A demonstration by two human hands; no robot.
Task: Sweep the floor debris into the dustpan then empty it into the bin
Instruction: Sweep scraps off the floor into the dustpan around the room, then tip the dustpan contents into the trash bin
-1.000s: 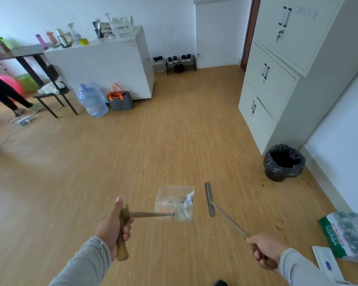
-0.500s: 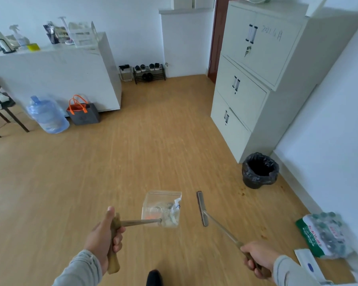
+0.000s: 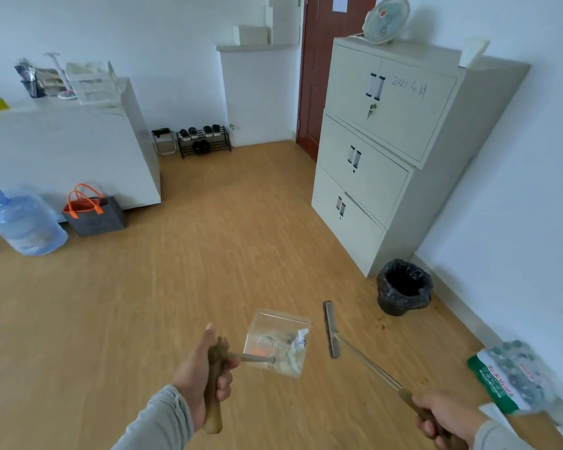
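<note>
Left hand [image 3: 198, 378] curled round the wooden handle of a clear plastic dustpan [image 3: 278, 341], carried level above the wooden plank floor [image 3: 176, 287]. Crumpled white paper debris [image 3: 298, 342] inside the pan. Right hand [image 3: 444, 417] gripping the long-handled flat broom [image 3: 332, 332], head raised just beside the pan. Black-bagged round bin [image 3: 403, 287] ahead to the right, beside the beige metal cabinet [image 3: 387, 151].

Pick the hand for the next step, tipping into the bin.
Left. The left hand grips the dustpan, which holds the debris; the right hand holds only the broom. The bin stands ahead-right.
</note>
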